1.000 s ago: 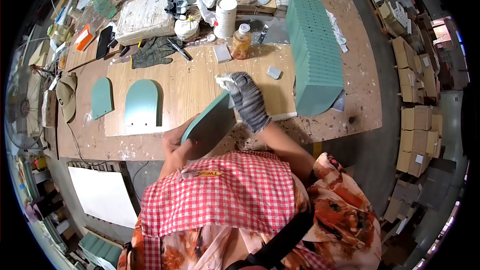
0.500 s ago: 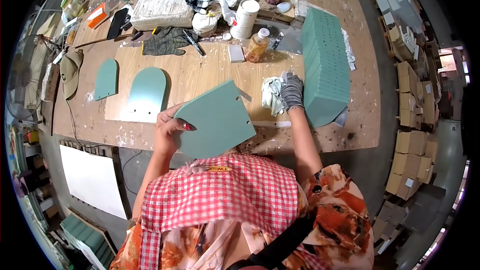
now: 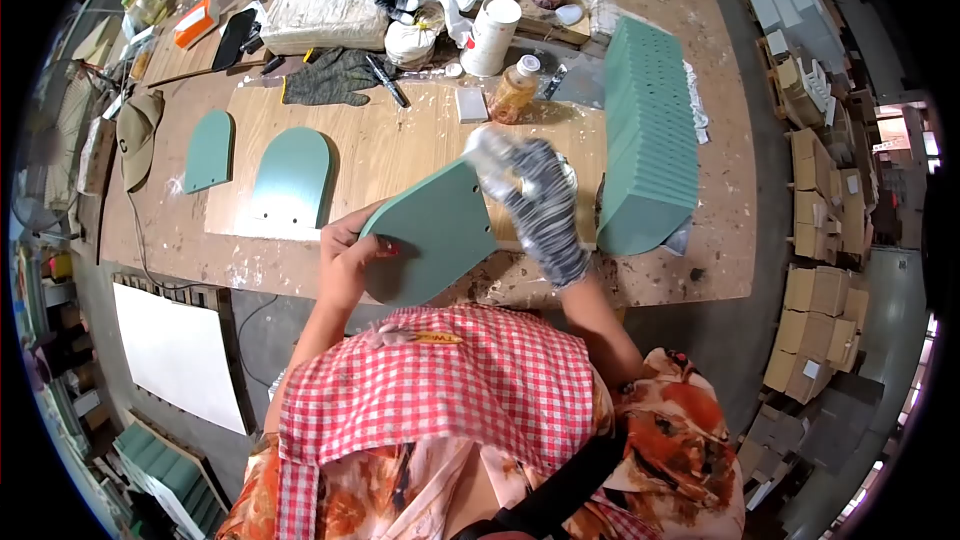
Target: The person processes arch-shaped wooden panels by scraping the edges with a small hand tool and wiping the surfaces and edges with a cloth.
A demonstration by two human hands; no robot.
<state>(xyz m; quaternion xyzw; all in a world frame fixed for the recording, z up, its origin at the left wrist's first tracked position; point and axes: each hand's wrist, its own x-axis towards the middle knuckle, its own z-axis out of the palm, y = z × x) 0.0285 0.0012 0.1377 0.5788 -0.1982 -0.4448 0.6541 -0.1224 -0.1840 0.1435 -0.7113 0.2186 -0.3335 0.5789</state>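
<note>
The left hand (image 3: 345, 262) pinches a green board (image 3: 430, 235) above the table's near edge, some fingers hidden behind it. The gloved right hand (image 3: 545, 210) clutches a rag (image 3: 490, 157), blurred, fingertips unclear. Bare wood (image 3: 375, 155) opens leftward; a board stack (image 3: 650, 130) hems the right.

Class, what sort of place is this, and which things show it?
Probably a workshop or small factory: a paint-spattered brown wooden workbench, a row of matching green rounded panels, and stacked brown cardboard boxes nearby.
</note>
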